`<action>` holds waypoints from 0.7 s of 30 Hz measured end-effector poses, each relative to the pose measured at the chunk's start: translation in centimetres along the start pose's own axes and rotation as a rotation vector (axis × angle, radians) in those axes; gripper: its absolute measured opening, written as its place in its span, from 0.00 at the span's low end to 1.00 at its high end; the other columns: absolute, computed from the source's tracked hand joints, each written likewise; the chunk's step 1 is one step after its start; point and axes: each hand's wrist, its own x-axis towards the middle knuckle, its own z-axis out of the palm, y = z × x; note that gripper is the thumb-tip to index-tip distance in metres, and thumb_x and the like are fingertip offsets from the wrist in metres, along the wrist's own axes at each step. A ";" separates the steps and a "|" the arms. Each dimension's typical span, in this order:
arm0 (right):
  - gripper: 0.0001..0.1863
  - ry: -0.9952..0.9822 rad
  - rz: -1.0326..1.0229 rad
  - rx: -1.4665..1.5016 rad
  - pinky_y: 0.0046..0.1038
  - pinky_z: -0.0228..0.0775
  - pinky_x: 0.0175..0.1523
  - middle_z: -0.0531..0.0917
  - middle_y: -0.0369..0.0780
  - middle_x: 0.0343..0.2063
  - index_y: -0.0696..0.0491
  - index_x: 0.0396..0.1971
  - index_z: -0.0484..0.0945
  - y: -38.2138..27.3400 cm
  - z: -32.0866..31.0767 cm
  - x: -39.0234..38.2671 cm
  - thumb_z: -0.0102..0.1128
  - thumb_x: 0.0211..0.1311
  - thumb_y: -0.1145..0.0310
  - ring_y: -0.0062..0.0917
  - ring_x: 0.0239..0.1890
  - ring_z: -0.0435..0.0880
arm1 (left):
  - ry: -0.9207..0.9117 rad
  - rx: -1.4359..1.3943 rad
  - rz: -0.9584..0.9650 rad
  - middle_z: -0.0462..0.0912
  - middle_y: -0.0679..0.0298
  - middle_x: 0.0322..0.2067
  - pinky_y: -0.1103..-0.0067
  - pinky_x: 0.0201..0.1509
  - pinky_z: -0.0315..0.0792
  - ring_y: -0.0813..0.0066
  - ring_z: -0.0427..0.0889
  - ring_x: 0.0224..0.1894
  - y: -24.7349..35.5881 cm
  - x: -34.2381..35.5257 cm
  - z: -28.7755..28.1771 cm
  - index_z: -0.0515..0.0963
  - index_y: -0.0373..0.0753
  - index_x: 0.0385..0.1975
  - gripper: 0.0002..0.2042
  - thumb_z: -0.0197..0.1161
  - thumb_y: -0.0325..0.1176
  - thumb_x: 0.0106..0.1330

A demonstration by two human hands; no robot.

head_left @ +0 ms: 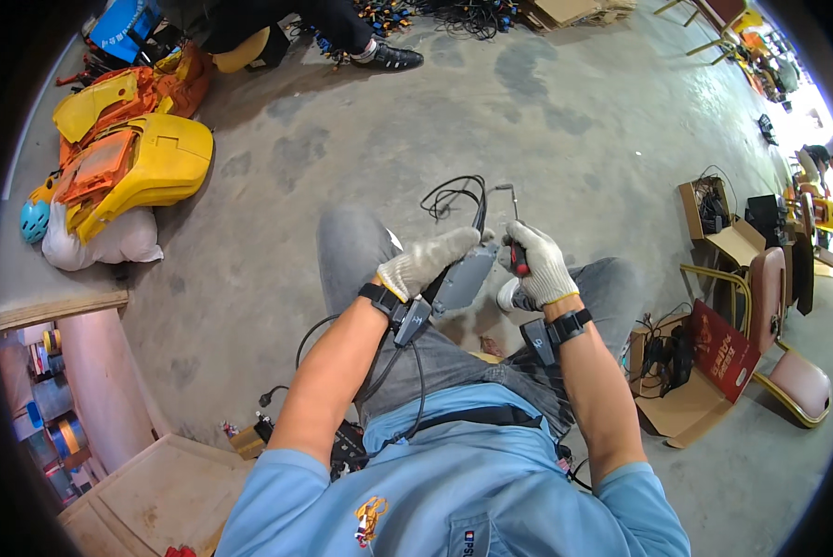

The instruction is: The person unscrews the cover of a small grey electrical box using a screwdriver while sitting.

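My left hand [428, 260], in a white knit glove, grips a dark grey flat device [463, 283] over my lap, at the spot where black cables [454, 192] come out of its upper end and loop above it. My right hand [542, 263], also gloved, is closed on a tool with a red-and-black handle [519, 255]; its thin metal shaft points up and looks bent at the tip. The right hand is just right of the device; whether the tool touches it I cannot tell.
Yellow and orange plastic shells [156, 153] lie at left beside a wooden edge [64, 310]. Open cardboard boxes with cables [658, 399] and chairs [797, 390] stand at right. Another person's leg and shoe [384, 58] are at the top, near a cable pile [468, 14].
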 end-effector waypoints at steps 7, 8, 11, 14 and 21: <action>0.13 0.008 0.056 0.203 0.28 0.84 0.39 0.88 0.42 0.43 0.59 0.53 0.84 1.9 -1.4 2.3 0.68 0.75 0.68 0.25 0.42 0.89 | -0.030 0.025 -0.016 0.87 0.66 0.54 0.78 0.56 0.81 0.79 0.84 0.51 -0.5 0.0 -0.6 0.74 0.40 0.75 0.35 0.62 0.62 0.80; 0.13 0.009 0.057 0.202 0.28 0.84 0.39 0.88 0.42 0.43 0.59 0.53 0.84 2.0 -1.0 2.0 0.68 0.75 0.68 0.25 0.42 0.89 | -0.031 0.023 -0.016 0.87 0.66 0.54 0.78 0.56 0.81 0.79 0.84 0.51 -0.3 -0.1 -0.4 0.74 0.40 0.75 0.35 0.62 0.62 0.80; 0.19 0.012 -0.067 0.137 0.28 0.85 0.40 0.88 0.42 0.43 0.60 0.60 0.82 2.7 -0.2 0.9 0.68 0.76 0.67 0.24 0.41 0.89 | -0.016 0.032 -0.008 0.86 0.67 0.55 0.78 0.56 0.80 0.79 0.84 0.52 0.2 -0.1 -0.1 0.75 0.40 0.74 0.33 0.63 0.59 0.80; 0.28 0.069 -0.101 -0.125 0.25 0.82 0.42 0.87 0.39 0.39 0.58 0.69 0.75 3.9 -0.7 0.3 0.68 0.75 0.63 0.20 0.35 0.85 | 0.042 0.112 0.042 0.85 0.68 0.55 0.79 0.57 0.79 0.80 0.82 0.53 0.6 -0.2 0.4 0.75 0.41 0.74 0.32 0.65 0.56 0.79; 0.33 0.205 -0.326 -1.126 0.44 0.81 0.61 0.89 0.56 0.53 0.57 0.70 0.73 8.6 -2.6 -0.3 0.66 0.73 0.53 0.51 0.57 0.89 | 0.109 0.081 -0.046 0.83 0.70 0.53 0.79 0.58 0.76 0.82 0.80 0.53 0.3 -0.2 0.2 0.77 0.42 0.72 0.31 0.66 0.56 0.78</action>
